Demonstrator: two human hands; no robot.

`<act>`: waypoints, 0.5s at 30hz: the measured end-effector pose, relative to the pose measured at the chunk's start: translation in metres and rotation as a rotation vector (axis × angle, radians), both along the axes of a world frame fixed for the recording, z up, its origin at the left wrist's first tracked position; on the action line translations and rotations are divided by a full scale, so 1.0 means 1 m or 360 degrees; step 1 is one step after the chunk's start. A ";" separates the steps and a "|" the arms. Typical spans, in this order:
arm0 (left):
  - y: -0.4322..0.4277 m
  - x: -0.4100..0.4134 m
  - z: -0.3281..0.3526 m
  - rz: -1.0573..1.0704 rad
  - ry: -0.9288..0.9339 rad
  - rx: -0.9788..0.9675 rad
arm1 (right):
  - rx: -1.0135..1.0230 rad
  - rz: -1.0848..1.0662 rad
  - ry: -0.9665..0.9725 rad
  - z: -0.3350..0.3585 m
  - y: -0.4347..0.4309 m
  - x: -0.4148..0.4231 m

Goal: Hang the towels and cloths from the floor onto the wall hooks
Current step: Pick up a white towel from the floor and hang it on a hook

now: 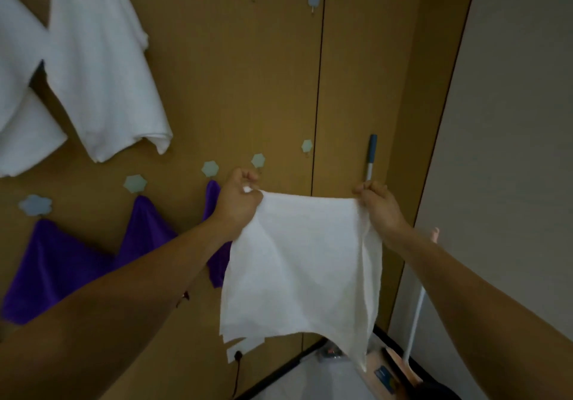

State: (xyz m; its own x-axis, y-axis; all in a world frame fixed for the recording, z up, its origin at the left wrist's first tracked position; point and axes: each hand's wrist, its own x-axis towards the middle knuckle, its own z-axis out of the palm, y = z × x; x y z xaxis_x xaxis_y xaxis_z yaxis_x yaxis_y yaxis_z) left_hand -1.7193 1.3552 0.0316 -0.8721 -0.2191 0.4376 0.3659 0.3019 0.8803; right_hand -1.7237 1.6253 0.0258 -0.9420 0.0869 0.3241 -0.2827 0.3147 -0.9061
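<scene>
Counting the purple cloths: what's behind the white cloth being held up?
Behind the white cloth, held by the left hand and right hand, a third purple cloth peeks out beside its left edge. How much more it hides cannot be seen.

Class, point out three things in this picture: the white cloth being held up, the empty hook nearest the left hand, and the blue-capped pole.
white cloth [302, 263]: head view, middle of the fabric.
empty hook [258, 161]: head view, its hexagonal plate.
blue-capped pole [372, 148]: head view, the blue grip.
</scene>
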 end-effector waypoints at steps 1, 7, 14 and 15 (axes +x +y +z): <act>-0.002 -0.006 0.005 -0.0010 0.0037 -0.0012 | 0.0036 0.0132 -0.0023 0.004 -0.007 -0.008; -0.024 -0.041 0.032 0.0010 0.0082 -0.0204 | 0.0479 0.0443 0.0074 0.038 -0.047 -0.059; -0.040 -0.071 0.087 -0.0075 -0.0199 -0.0827 | 0.0537 0.0554 0.0465 0.088 -0.081 -0.129; -0.042 -0.077 0.096 -0.0017 -0.0188 -0.0826 | 0.0557 0.0568 0.0530 0.097 -0.085 -0.138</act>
State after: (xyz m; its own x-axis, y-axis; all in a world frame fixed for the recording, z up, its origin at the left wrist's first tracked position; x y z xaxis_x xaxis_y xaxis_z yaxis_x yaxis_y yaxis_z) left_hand -1.7963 1.3134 0.1280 -0.9230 0.0092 0.3848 0.2786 0.7057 0.6514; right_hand -1.8615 1.5404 0.1229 -0.7363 -0.3815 0.5589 -0.6767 0.4119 -0.6103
